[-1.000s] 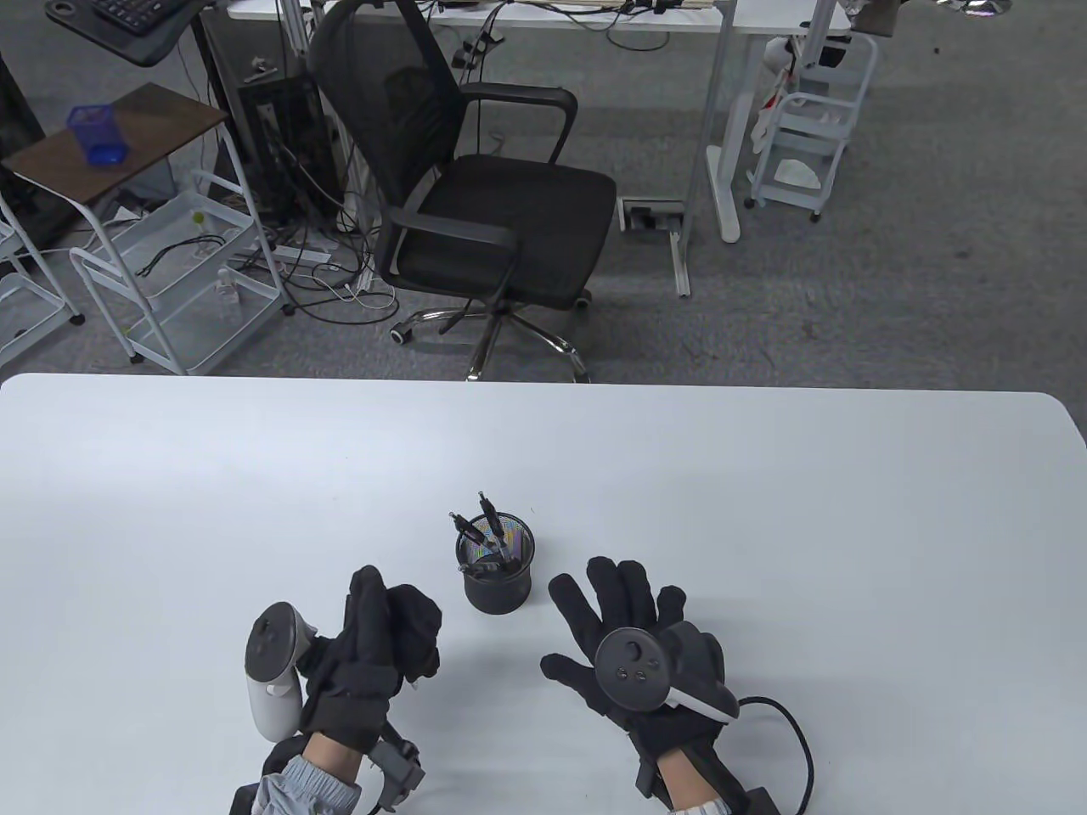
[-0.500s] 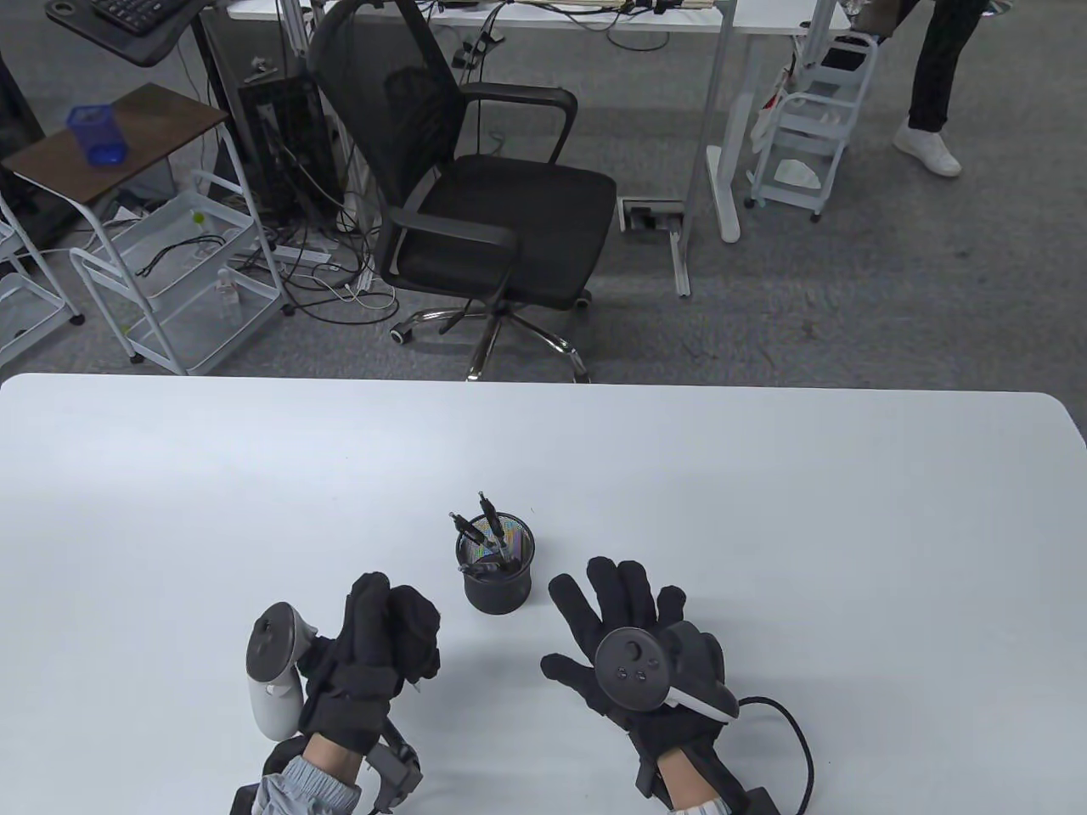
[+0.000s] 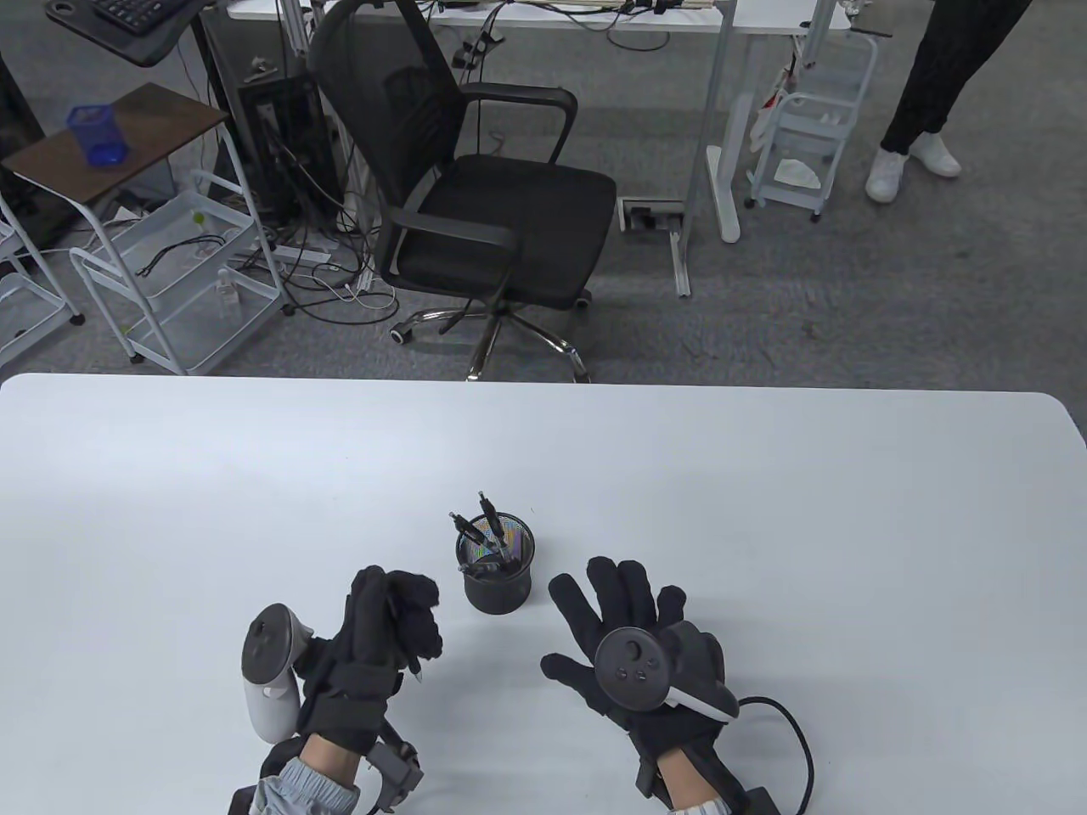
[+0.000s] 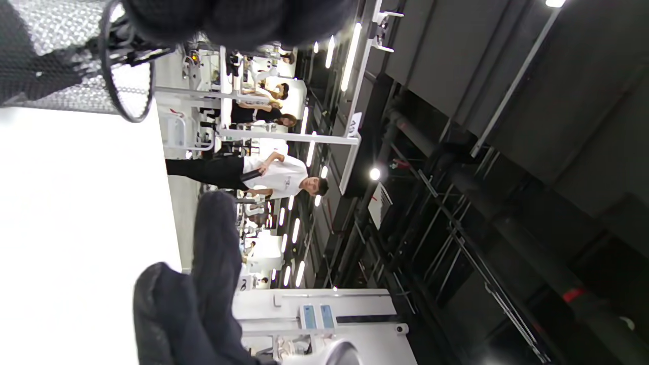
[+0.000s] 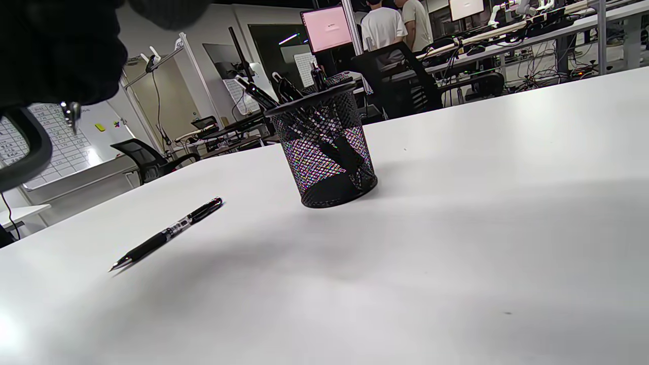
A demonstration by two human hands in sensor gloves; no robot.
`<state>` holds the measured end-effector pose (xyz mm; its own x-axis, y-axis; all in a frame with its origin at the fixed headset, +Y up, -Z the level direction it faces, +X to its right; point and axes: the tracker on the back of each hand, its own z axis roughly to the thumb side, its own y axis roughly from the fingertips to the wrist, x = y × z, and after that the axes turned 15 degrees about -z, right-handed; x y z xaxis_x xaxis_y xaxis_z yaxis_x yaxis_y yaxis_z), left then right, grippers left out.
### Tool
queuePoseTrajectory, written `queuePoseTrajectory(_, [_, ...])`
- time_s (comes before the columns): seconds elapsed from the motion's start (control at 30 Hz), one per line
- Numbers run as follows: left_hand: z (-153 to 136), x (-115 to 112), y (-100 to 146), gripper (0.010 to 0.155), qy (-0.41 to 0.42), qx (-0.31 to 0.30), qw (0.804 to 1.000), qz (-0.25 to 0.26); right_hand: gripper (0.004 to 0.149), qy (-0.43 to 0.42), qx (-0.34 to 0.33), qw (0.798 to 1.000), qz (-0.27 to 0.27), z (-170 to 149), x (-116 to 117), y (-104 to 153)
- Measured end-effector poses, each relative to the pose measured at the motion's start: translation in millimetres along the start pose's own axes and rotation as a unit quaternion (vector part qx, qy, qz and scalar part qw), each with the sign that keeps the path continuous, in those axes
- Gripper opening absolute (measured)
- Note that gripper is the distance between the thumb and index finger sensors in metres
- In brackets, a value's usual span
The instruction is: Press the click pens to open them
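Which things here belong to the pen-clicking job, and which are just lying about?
Job:
- black click pen lying on the white table
- black mesh pen holder with more black pens
- left hand, fingers curled
- right hand, spread flat

Lying about:
- black mesh office chair
- blue mesh cup
- white rolling cart

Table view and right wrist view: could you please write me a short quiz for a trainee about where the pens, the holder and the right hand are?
1. True or false: the mesh pen holder lies tipped on its side.
2. The right hand is: A) gripping the holder; B) spread open, apart from the holder; C) pinching a pen.
3. In the right wrist view, where is the loose pen?
Key: 1 false, it stands upright. 2 B. 3 lying flat on the white table, apart from the holder.
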<state>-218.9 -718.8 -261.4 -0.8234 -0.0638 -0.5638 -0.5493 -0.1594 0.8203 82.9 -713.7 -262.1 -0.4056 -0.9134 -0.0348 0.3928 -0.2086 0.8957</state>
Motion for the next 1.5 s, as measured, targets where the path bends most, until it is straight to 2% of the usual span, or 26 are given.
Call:
queuePoseTrajectory(0.07, [10, 1, 3, 0.068, -0.013, 0.012, 1.0, 0.001, 0.076, -0.001, 0.001, 1.0, -0.001, 0, -1, 0])
queuePoseTrajectory(0.2, [37, 9, 12, 0.057, -0.142, 0.063, 0.986, 0.068, 0.076, -0.005, 0.002, 1.0, -0.005, -2, -2, 0])
queuePoseTrajectory(0.33, [46, 23, 21, 0.051, -0.282, 0.18, 0.937, 0.102, 0.076, -0.006, 0.002, 1.0, -0.004, -2, -2, 0])
queuePoseTrajectory(0.43, [42, 35, 24, 0.049, -0.342, 0.262, 0.895, 0.116, 0.076, -0.006, 0.001, 1.0, -0.004, -2, -2, 0])
queuePoseTrajectory(0.5, [35, 45, 27, 0.048, -0.36, 0.311, 0.871, 0.124, 0.076, -0.007, 0.001, 1.0, -0.006, -2, -2, 0])
queuePoseTrajectory(0.63, [17, 61, 31, 0.048, -0.381, 0.371, 0.832, 0.155, 0.076, -0.007, 0.001, 1.0, -0.005, -2, -1, 0])
queuePoseTrajectory(0.8, [-8, 74, 30, 0.05, -0.4, 0.433, 0.792, 0.16, 0.076, -0.008, 0.002, 1.0, -0.005, -3, -1, 0])
queuePoseTrajectory(1.27, [-57, 92, 27, 0.052, -0.423, 0.524, 0.724, 0.148, 0.076, -0.011, 0.004, 1.0, -0.005, -4, -2, 0])
queuePoseTrajectory(1.4, [-65, 96, 26, 0.053, -0.424, 0.532, 0.717, 0.152, 0.076, -0.011, 0.006, 1.0, -0.005, -5, -2, 0])
queuePoseTrajectory(1.5, [-67, 99, 28, 0.053, -0.414, 0.53, 0.723, 0.155, 0.076, -0.011, 0.008, 1.0, -0.003, -5, -2, 0])
